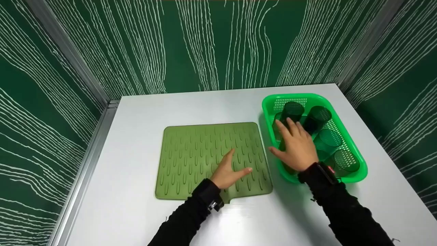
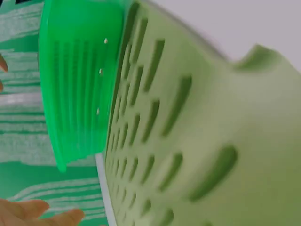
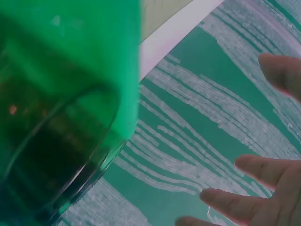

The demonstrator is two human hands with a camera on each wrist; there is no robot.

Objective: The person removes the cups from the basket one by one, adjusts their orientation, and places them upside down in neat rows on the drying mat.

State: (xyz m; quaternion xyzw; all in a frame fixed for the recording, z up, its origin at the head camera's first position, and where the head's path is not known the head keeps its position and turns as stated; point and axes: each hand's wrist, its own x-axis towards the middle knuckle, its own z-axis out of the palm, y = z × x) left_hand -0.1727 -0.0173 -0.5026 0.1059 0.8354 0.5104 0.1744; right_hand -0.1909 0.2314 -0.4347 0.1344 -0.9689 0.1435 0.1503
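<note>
My right hand (image 1: 299, 150) is over the left side of a green plastic basket (image 1: 361, 167), fingers spread and nothing gripped. Several dark or green-tinted glasses stand in the basket, among them a dark glass (image 1: 293, 111) just beyond the fingertips and a green glass (image 1: 328, 138) to the right of the hand. In the right wrist view a glass rim (image 3: 89, 136) shows close by, apart from the fingers (image 3: 240, 205). Above the near part of an olive-green ridged drying mat (image 1: 191, 153) is my left hand (image 1: 228, 173), thumb and forefinger apart, holding nothing.
The mat and basket lie side by side on a white table (image 1: 136, 164). Green walls (image 1: 218, 44) with white wavy lines surround the table at the back and sides. A metal frame post (image 1: 78, 51) runs down the left back corner.
</note>
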